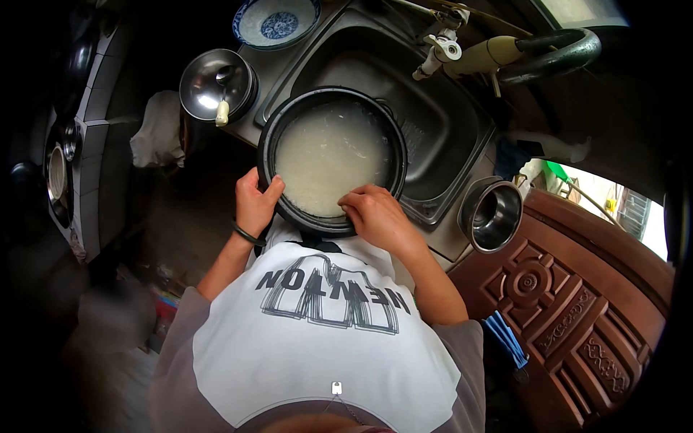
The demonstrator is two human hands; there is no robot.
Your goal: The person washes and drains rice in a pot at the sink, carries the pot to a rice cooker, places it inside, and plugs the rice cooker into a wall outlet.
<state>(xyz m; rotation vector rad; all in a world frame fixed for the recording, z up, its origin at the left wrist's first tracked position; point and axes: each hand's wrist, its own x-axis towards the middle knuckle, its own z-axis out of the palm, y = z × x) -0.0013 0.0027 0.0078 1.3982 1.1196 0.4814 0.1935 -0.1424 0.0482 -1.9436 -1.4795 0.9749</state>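
Observation:
A round dark pot [268,148] is held in front of my body, over the near edge of the sink. Inside it is rice in cloudy water [332,155], with bits of foam on the surface. My left hand [256,203] grips the pot's left side, thumb over the rim and fingers underneath or behind. At the near right rim, my right hand [377,216] is closed, its fingertips pinched together just inside the pot at the edge of the water. Whatever lies between those fingertips is too small or hidden to make out.
The metal sink [451,155] lies beyond the pot, under a tap [437,54]. Metal bowls with a spoon [223,94] and a blue-and-white bowl [278,25] stand at left. At right are a steel pot [492,215] and a carved brown door [570,317].

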